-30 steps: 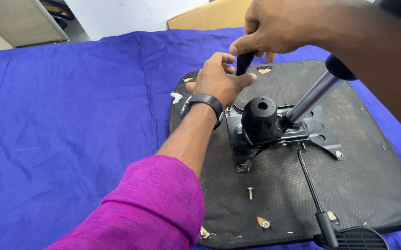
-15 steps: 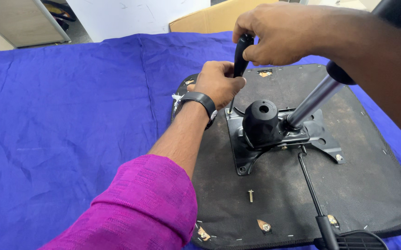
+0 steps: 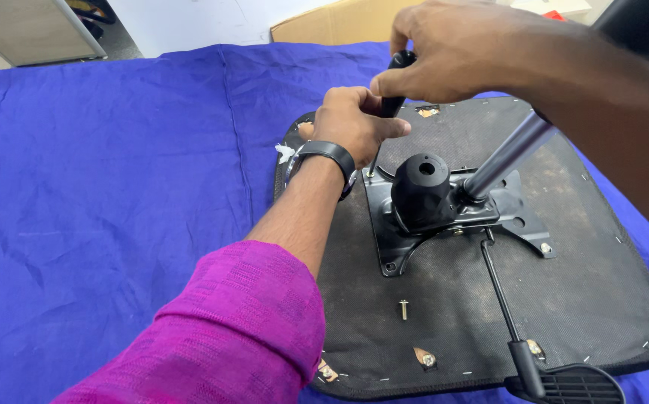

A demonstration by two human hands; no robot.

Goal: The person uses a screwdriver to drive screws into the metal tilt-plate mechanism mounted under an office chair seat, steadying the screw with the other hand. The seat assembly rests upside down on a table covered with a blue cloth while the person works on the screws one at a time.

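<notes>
blue cloth (image 3: 115, 187) open, metal lever (image 3: 508, 153) (slanting) blocks right

right hand (image 3: 459, 49) lifted higher on the screwdriver handle (image 3: 398, 75); left hand (image 3: 354, 123) shifted slightly right beneath it.

Single head-worn view, close and steeply downward over the upturned chair seat (image 3: 564, 299) on blue cloth (image 3: 115, 187).

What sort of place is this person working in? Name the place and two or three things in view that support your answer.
Probably a furniture assembly or repair workspace. An upturned chair seat base with a metal tilt mechanism lies on a blue cloth; a loose bolt sits on it, and the right hand grips a black tool handle.
</notes>
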